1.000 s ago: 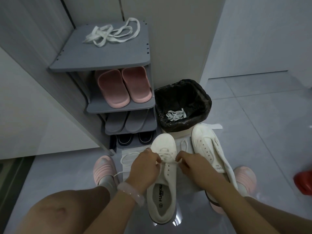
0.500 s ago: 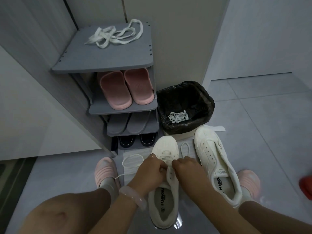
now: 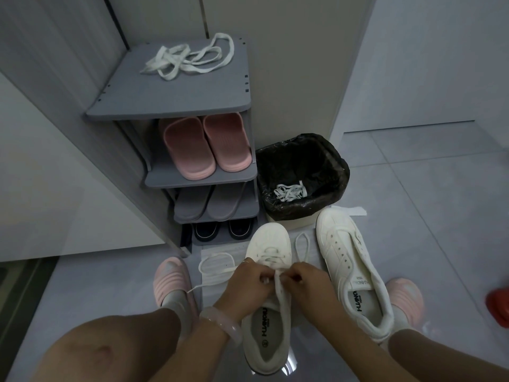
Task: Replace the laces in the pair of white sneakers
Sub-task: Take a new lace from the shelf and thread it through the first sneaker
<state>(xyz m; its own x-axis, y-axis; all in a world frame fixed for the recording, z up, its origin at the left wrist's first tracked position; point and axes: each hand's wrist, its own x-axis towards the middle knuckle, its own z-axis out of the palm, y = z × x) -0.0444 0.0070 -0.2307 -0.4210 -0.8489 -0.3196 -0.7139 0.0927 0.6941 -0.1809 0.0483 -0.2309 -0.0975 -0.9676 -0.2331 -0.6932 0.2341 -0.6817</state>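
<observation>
Both hands meet over the throat of the white canvas sneaker [image 3: 268,304] at 6 o'clock on the grey tiled floor [image 3: 440,216]. Left hand [image 3: 249,282], w/ a pale pink bangle [image 3: 221,323] on the wrist, has fingers curled and pinches the flat white lace [image 3: 280,292]; right hand [image 3: 309,285] pinches the same lace from the other side. Hands nearly touch, knuckle to knuckle. Vs. 0.5 s ago: hands sat a little lower on the tongue, now slightly nearer the toe; lace strand now hangs down from between them over the tongue. A loose lace loop [image 3: 217,267] trails on the floor at 9 o'clock of the shoe, another loop [image 3: 302,245] at 1 o'clock, much as before.

Second white sneaker [image 3: 351,274], only partly laced, lies just right, at 3 o'clock, unmoved. Black-bagged waste bin [image 3: 301,158] at 12 o'clock holds a bundle of old white laces [image 3: 290,191]. Grey plastic shoe rack [image 3: 176,103] at 11 o'clock: a spare white lace pile [image 3: 190,60] on top, pink slides [image 3: 206,144] below, grey slippers [image 3: 208,202] under those. Person's feet in pink slippers [image 3: 172,279] flank the shoes. Red object [image 3: 498,306] at far 3 o'clock, unclear what.
</observation>
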